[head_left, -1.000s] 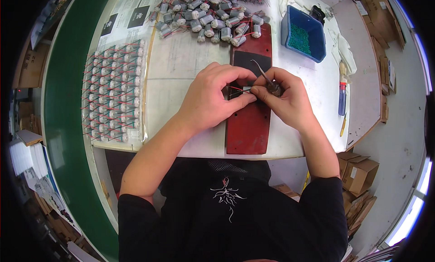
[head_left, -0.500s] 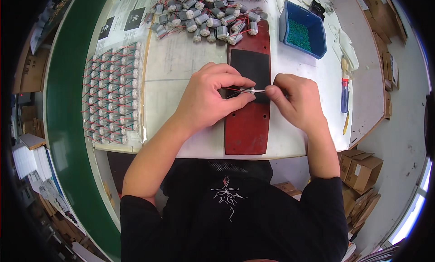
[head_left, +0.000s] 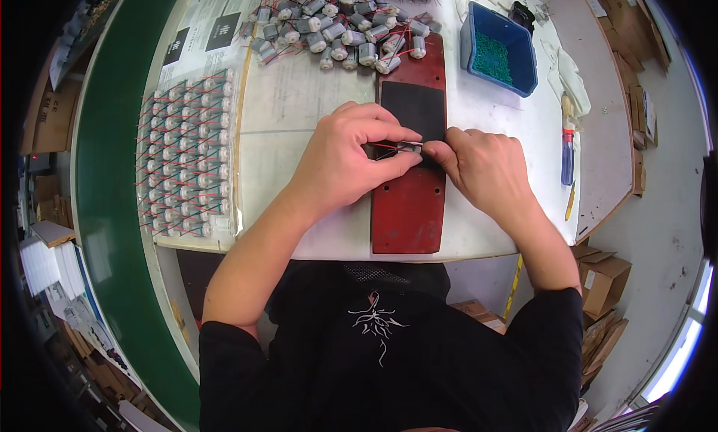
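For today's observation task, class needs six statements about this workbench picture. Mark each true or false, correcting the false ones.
1. The left hand pinches a small motor, close to the right hand. True.
2. A blue bin with green pieces inside stands right of a red board. True.
3. The right hand is inside the blue bin. False: it is close to the small motor.
4. A heap of motors lies beyond the hands. True.
5. The small motor lies untouched on the red board. False: the left hand holds it.
6. All other motors are in that heap. False: many stand in neat rows on the left.
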Demonstrator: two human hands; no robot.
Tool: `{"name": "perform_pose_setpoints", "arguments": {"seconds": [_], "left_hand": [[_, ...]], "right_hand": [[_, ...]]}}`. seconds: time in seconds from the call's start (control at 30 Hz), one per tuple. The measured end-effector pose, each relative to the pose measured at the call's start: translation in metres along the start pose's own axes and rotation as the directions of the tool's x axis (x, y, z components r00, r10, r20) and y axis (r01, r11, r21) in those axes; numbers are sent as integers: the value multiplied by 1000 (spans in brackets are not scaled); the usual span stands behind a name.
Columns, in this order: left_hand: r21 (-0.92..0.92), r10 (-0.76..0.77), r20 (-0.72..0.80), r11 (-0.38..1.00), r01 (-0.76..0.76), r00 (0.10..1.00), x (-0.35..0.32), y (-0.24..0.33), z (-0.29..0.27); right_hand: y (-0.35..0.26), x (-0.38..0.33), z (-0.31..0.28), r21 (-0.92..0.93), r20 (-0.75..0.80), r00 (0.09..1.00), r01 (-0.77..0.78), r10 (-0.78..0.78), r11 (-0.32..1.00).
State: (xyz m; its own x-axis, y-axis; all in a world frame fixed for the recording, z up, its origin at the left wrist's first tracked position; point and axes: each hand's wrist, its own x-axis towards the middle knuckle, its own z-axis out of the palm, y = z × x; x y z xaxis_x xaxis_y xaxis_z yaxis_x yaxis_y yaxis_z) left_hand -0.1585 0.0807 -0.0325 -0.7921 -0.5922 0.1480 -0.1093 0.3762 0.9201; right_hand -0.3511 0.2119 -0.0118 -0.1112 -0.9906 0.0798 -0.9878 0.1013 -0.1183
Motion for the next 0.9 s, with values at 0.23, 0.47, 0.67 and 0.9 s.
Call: {"name": "perform_pose_setpoints", "arguments": {"seconds": [0.23, 0.47, 0.67, 0.9], "left_hand": [[19, 47, 3, 999, -47, 999, 1, -5, 0], [37, 57, 1, 998, -57, 998, 2, -3, 0], [28, 48, 13, 998, -49, 999, 2, -3, -1], [30, 28, -6, 999, -28, 1000, 4, -3, 0]], "right_hand": [[-3, 1, -8, -15, 124, 992, -3, 4, 1000], [2, 3, -5, 13, 117, 993, 18, -19, 1000], [6, 4, 1, -18, -10, 997, 82, -82, 996], [4, 10, -12, -42, 168, 984, 63, -55, 997]]}}
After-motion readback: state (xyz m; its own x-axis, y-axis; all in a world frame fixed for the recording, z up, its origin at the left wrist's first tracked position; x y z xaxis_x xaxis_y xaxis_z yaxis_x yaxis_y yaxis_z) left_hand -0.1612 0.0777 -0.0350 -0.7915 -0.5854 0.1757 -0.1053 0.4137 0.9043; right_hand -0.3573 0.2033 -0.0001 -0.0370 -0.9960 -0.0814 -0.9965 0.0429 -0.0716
